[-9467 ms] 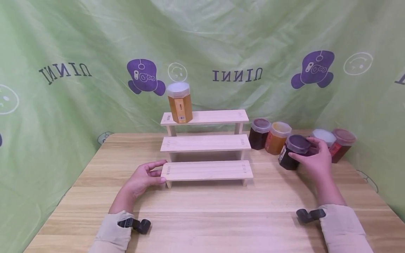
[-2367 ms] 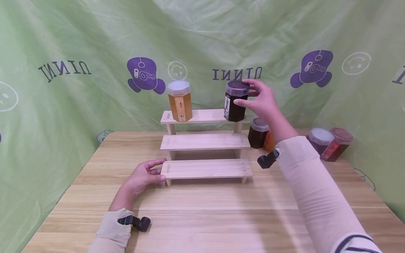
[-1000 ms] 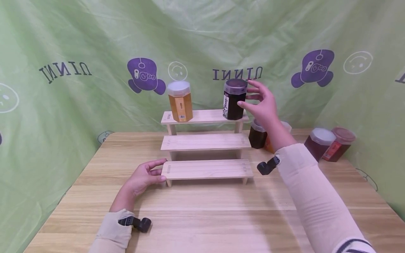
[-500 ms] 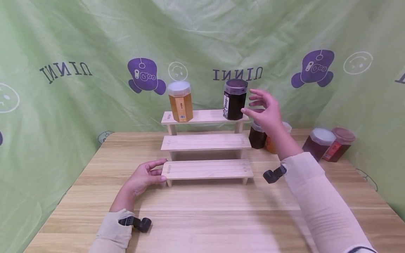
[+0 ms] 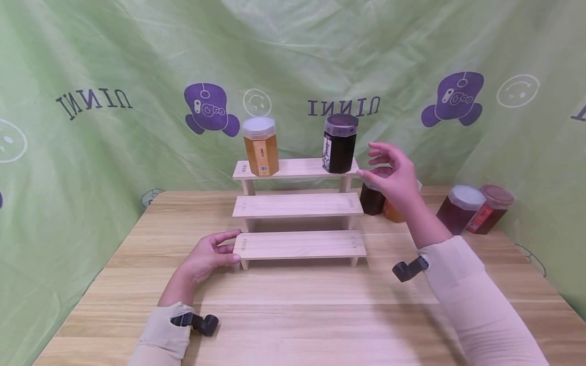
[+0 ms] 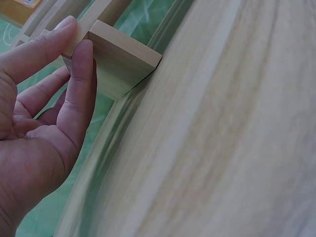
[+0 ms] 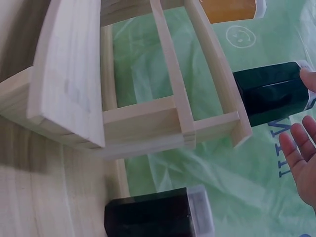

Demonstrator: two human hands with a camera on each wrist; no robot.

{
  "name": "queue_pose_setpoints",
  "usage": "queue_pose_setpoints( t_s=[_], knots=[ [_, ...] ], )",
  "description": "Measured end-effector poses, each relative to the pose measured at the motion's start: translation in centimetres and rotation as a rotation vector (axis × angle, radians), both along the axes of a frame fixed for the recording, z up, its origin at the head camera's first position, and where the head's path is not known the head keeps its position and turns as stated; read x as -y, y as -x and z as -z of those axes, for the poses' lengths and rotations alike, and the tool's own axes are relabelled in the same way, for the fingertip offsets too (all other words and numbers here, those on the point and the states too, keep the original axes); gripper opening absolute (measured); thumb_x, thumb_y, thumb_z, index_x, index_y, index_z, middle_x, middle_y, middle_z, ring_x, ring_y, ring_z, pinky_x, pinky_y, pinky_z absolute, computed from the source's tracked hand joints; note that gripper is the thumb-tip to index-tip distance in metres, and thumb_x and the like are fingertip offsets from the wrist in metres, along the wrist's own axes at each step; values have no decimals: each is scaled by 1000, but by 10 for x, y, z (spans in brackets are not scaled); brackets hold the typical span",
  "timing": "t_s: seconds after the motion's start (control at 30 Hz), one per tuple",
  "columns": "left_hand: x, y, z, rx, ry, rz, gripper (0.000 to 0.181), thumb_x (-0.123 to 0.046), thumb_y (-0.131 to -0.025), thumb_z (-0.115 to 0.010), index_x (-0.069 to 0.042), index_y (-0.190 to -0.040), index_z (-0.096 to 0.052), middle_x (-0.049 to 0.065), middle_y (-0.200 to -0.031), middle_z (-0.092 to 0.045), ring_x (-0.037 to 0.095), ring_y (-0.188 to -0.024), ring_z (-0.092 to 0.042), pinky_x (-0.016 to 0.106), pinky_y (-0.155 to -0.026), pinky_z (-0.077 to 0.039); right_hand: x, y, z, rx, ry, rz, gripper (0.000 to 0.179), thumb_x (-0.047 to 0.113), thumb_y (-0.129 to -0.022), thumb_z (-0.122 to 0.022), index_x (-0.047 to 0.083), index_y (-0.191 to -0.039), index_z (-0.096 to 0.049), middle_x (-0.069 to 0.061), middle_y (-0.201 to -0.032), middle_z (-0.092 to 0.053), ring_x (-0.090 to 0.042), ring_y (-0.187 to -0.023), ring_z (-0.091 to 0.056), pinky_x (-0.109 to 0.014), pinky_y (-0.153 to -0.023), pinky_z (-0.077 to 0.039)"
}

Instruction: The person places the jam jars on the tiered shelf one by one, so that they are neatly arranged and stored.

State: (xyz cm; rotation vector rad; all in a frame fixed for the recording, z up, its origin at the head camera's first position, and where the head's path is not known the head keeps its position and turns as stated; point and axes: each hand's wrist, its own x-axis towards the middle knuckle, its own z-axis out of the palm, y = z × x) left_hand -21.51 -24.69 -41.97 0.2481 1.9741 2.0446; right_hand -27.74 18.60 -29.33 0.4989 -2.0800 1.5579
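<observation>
Atop the three-step wooden stand [image 5: 297,205], two lidded jars are seen: an amber jar [image 5: 261,152] is set upright at the left end of the top step [image 5: 299,168], and a dark jar [image 5: 341,150] with a white label is set upright near its right end. The left end of the stand's bottom step [image 5: 299,245] is pinched by a person's left hand [image 5: 207,258], the thumb placed at the front edge and the forefinger at the rear corner. To the right of the top step, the right hand [image 5: 397,177] is held in the air, apart from the dark jar, its thumb and curved fingers parted by a wide gap. Just to the right of the stand, a second dark jar [image 5: 372,200] and an orange jar [image 5: 393,211] are partly hidden by that hand. Farther to the right of the stand, a purple jar [image 5: 454,216] with a pale lid and a red jar [image 5: 489,216] are grouped on the wooden table [image 5: 293,325]. Behind the stand, a green curtain [image 5: 293,51] printed with purple figures, smiling faces and mirrored lettering is hung.
</observation>
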Motion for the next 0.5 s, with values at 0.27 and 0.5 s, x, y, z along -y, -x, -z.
queue_pose_setpoints(
  t_s=[0.27, 0.5],
  knots=[
    [0, 0, 0, -1, 9, 2, 78, 13, -79, -72, 12, -145, -31, 18, -115, -66, 18, -99, -67, 31, -79, -58, -3, -9, 7, 19, -16, -12, 49, 1, -81, -78, -3, -126, -57, -6, -112, -60, -18, -93, -63, -26, -88, -53],
    [0, 0, -1, 4, 8, 0, 77, 13, -79, -71, 12, -145, -31, 19, -115, -66, 19, -98, -67, 31, -78, -58, -9, -14, 17, 46, -52, -31, 47, 6, -86, -74, -5, -127, -53, -7, -115, -60, -22, -101, -59, -22, -90, -50]
  ],
)
